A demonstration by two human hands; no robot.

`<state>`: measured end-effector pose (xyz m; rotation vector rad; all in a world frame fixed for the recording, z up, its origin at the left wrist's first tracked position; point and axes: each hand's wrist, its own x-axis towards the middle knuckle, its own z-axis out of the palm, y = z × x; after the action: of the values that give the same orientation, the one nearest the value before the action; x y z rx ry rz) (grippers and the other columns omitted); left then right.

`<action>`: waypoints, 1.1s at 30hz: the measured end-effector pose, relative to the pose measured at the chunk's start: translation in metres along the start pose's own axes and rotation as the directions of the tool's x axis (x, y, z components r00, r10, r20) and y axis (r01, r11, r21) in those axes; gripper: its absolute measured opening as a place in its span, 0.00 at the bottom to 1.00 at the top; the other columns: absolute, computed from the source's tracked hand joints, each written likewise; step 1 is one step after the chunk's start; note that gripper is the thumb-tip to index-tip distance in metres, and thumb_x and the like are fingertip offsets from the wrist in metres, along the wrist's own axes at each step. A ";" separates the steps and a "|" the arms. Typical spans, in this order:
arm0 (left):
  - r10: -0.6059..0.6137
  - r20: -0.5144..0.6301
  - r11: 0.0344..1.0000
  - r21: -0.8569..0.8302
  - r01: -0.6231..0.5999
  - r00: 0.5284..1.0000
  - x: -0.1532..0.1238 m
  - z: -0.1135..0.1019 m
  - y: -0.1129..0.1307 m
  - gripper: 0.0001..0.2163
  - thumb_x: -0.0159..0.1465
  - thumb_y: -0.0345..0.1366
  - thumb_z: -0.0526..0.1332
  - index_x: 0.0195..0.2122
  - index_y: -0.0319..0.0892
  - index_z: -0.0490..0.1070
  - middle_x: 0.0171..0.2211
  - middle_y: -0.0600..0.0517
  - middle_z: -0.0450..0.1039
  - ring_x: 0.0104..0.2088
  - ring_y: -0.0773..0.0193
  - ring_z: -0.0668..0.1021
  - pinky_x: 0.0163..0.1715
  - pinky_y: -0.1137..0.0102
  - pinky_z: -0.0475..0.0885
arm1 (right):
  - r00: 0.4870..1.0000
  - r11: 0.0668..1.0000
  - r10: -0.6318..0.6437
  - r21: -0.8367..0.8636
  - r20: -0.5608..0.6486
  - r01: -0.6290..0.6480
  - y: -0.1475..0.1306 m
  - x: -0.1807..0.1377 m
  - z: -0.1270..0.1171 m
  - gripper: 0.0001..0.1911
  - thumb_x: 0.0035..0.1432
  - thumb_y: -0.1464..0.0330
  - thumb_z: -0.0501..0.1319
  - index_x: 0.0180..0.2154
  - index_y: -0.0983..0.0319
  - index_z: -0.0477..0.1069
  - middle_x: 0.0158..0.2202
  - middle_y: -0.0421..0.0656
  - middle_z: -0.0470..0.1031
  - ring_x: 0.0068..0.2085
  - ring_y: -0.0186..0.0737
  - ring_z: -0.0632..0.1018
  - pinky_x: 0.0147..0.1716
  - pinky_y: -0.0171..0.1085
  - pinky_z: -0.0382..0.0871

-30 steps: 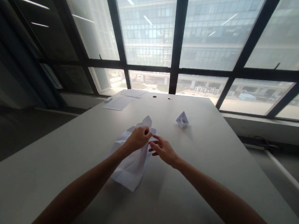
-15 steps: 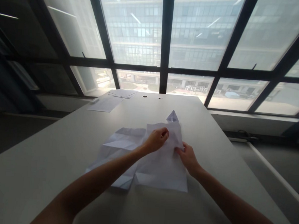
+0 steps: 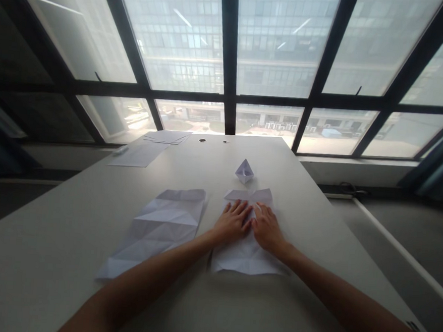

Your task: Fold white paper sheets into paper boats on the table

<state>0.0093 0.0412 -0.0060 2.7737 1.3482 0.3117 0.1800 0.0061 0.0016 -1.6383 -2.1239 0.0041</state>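
Observation:
A creased white sheet of paper lies on the table under both hands. My left hand rests flat on it with the fingers spread. Close beside it, my right hand also presses on the sheet, fingers stretched out and pointing away from me. The sheet's far edge shows folds past my fingertips. To the left lies a second creased sheet, partly behind my left forearm. Just beyond the hands stands a small folded paper boat.
Several flat white sheets lie at the far left of the white table, with a small pale object on them. Two small round holes mark the far end. Large windows rise behind the table.
Both hands have come down flat on the right sheet, which was raised and gripped before. That sheet now lies lower, apart from the left sheet, and the paper boat shows whole.

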 end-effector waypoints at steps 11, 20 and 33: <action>-0.020 0.034 1.000 0.022 0.019 0.999 0.004 -0.003 -0.003 0.28 0.69 0.53 0.48 0.68 0.54 0.51 0.70 0.52 0.47 0.69 0.42 0.46 0.64 0.40 0.41 | 0.975 0.997 0.019 -0.076 0.219 -0.002 0.041 0.038 0.023 0.34 0.69 0.53 0.41 0.67 0.67 0.52 0.70 0.52 0.50 0.70 0.49 0.51 0.66 0.52 0.41; -0.061 -0.013 0.997 0.045 0.062 0.998 0.009 -0.003 -0.007 0.28 0.69 0.56 0.45 0.67 0.53 0.54 0.69 0.51 0.51 0.68 0.48 0.53 0.65 0.47 0.48 | 0.976 0.994 0.047 -0.108 0.211 -0.024 0.050 0.040 0.026 0.33 0.69 0.55 0.42 0.68 0.66 0.51 0.70 0.52 0.48 0.70 0.49 0.50 0.66 0.52 0.39; -0.011 0.004 0.999 0.042 0.011 1.000 0.006 -0.006 -0.014 0.29 0.71 0.50 0.45 0.69 0.43 0.49 0.70 0.44 0.48 0.69 0.51 0.51 0.66 0.50 0.43 | 0.939 0.969 -0.238 -0.010 0.248 0.248 0.028 0.026 0.019 0.30 0.67 0.65 0.44 0.67 0.71 0.51 0.69 0.54 0.50 0.70 0.45 0.50 0.67 0.50 0.38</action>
<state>0.0008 0.0548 -0.0011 2.7977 1.3843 0.2797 0.1942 0.0428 -0.0137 -1.4486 -2.5189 0.0901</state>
